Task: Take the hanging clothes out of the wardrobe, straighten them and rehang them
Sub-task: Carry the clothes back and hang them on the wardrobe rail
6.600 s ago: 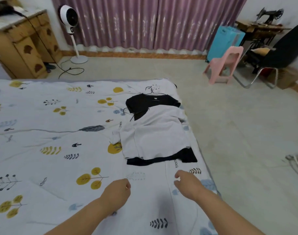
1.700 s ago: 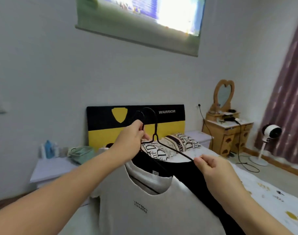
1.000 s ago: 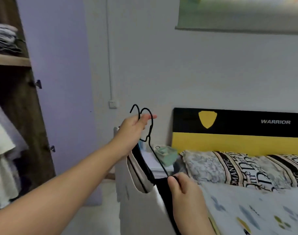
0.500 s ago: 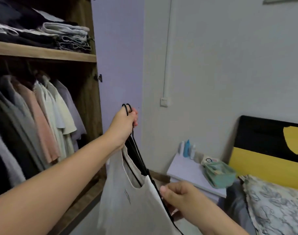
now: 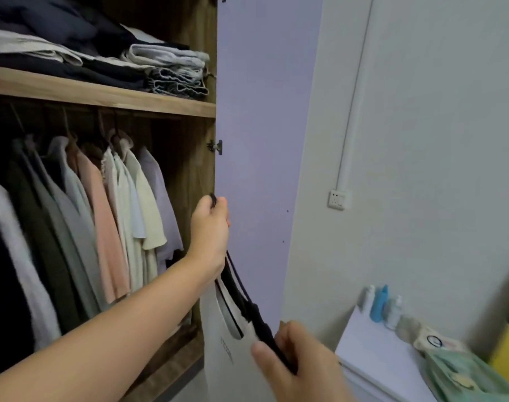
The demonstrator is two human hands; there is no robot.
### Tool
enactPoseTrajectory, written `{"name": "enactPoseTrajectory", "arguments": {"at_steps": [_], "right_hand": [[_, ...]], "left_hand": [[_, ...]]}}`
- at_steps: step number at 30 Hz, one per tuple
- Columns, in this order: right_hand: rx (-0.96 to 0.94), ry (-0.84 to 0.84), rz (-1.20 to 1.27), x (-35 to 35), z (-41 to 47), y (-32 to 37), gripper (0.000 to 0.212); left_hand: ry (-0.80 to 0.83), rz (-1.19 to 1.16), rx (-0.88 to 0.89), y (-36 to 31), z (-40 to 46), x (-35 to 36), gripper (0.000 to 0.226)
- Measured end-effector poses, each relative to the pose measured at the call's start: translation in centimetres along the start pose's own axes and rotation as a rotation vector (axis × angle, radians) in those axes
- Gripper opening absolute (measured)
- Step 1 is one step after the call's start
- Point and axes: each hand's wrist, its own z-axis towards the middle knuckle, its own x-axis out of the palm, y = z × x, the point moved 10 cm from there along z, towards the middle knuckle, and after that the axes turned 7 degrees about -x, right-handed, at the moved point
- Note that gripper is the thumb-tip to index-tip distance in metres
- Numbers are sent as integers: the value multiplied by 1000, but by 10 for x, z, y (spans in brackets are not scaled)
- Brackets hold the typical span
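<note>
Two hangers, seemingly; two hands

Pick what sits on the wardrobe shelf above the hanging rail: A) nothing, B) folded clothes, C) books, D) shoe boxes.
B: stacks of folded clothes, dark and light, lie on the wooden shelf above the row of hanging shirts.

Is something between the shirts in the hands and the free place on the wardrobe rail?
Nothing visible blocks it. The left hand holds the hangers before the gap right of the hanging clothes; the door stands open. The rail itself is not clearly visible.
</note>
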Motion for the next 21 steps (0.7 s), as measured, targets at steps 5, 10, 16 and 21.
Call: {"name": "enactPoseTrajectory", "arguments": {"at_steps": [5,10,16,21], "right_hand": [[-39,203,-189,53,83,2,27],[-43,170,122,75,150,-14,30],[-34,111,462,104,227,-19,31],[-118,96,546,97,310,-28,23]], "left_hand": [[66,-92,-20,15,72,18,28],[279,58,19,16,129,45,19],[288,713,137,45,176,64,43],[255,856,19,96,200,59,15]]}}
